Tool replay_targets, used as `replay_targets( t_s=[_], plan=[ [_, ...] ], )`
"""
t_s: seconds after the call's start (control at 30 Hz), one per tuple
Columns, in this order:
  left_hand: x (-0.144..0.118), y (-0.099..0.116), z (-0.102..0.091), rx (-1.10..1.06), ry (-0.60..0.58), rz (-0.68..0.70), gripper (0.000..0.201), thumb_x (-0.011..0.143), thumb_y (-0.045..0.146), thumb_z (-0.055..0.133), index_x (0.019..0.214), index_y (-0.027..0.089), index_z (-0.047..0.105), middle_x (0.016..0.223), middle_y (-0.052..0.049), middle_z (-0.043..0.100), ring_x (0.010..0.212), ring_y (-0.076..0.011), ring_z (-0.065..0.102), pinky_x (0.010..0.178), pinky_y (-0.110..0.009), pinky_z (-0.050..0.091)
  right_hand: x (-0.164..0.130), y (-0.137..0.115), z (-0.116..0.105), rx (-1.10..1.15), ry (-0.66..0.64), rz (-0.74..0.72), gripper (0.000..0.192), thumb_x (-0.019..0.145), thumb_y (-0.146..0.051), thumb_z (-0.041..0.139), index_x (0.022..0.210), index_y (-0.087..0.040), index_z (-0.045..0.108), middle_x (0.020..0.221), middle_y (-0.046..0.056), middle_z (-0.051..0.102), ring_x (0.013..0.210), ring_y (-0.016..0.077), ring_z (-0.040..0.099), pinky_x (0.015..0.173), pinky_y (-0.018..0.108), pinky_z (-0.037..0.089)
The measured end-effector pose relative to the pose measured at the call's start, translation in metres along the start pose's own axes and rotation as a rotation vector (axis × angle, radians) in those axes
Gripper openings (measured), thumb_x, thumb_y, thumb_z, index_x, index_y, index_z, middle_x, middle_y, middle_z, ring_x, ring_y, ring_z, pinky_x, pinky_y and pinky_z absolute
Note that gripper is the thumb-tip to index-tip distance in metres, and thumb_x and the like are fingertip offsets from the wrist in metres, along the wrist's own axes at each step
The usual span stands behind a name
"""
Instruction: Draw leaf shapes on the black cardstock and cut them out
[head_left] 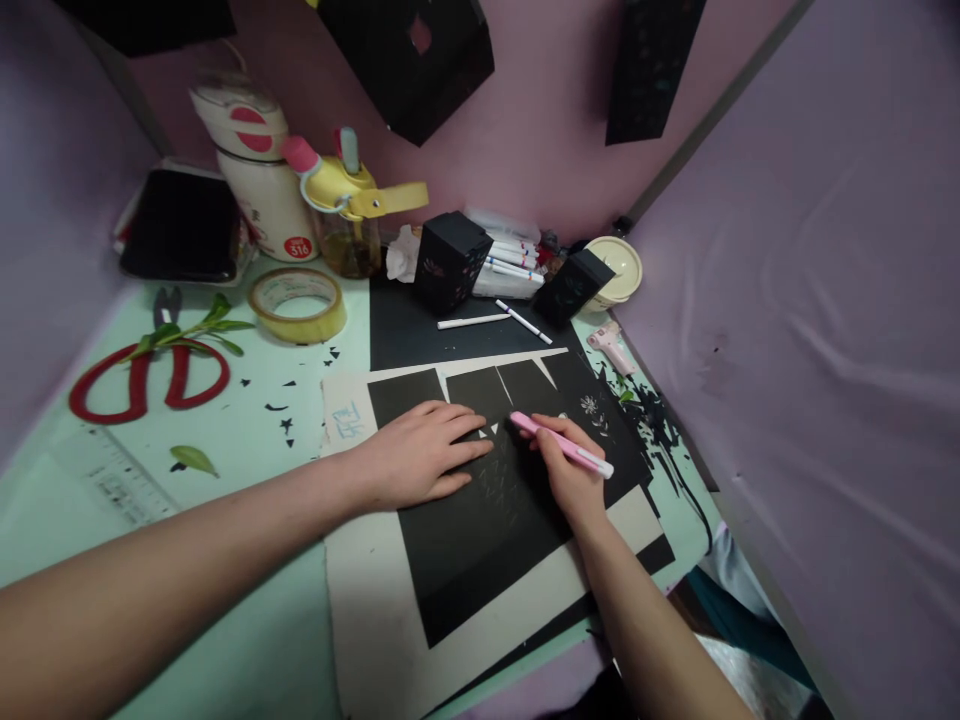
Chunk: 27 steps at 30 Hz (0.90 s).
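A black sheet of paper (480, 530) with cut notches lies on a white board (375, 610) on the pale green table. My left hand (424, 455) presses flat on the black sheet, fingers spread. My right hand (570, 475) grips a pink craft knife (562, 443), its tip down on the sheet just right of my left fingertips. Small pale marks show on the black sheet between the hands.
Red-handled scissors (146, 380), a leafy twig (191, 330) and a tape roll (298, 303) lie at left. Bottles (345, 205), two black paper boxes (452, 260), markers (510, 265) and a cream lid (619, 268) stand at the back. Black scraps (660, 430) litter the right edge. Purple walls enclose the table.
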<state>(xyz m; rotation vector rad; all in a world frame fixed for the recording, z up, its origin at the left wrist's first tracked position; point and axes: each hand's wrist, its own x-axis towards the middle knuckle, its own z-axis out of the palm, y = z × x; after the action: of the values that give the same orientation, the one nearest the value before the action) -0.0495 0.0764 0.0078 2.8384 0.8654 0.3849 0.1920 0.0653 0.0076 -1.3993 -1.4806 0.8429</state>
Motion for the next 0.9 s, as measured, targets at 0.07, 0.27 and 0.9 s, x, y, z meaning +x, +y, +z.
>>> replay_targets(
  t_s=[0.07, 0.27, 0.9],
  plan=[
    [0.001, 0.001, -0.003, 0.019, -0.023, 0.006, 0.04, 0.097, 0.036, 0.049, 0.133, 0.019, 0.055, 0.141, -0.015, 0.052, 0.127, -0.0319, 0.049, 0.103, -0.048, 0.039, 0.001, -0.002, -0.001, 0.028, 0.034, 0.018, 0.02, 0.085, -0.032, 0.064, 0.096, -0.019, 0.073, 0.082, 0.005, 0.077, 0.073, 0.0187, 0.072, 0.07, 0.031, 0.057],
    [0.002, 0.002, -0.009, -0.015, -0.051, -0.027, 0.039, 0.096, 0.036, 0.05, 0.131, 0.02, 0.056, 0.14, -0.013, 0.053, 0.126, -0.0308, 0.05, 0.103, -0.046, 0.04, 0.002, -0.004, -0.007, 0.057, 0.126, 0.025, 0.021, 0.086, -0.036, 0.063, 0.095, -0.019, 0.073, 0.079, 0.004, 0.076, 0.073, 0.0189, 0.071, 0.067, 0.031, 0.056],
    [0.018, 0.004, -0.02, -0.033, -0.177, -0.129, 0.052, 0.094, 0.048, 0.054, 0.14, 0.023, 0.049, 0.136, -0.013, 0.052, 0.123, -0.0311, 0.046, 0.096, -0.046, 0.039, 0.001, -0.007, -0.009, 0.094, 0.036, 0.002, 0.017, 0.086, -0.032, 0.062, 0.09, -0.02, 0.073, 0.075, 0.002, 0.073, 0.07, 0.0174, 0.067, 0.068, 0.029, 0.051]
  ],
)
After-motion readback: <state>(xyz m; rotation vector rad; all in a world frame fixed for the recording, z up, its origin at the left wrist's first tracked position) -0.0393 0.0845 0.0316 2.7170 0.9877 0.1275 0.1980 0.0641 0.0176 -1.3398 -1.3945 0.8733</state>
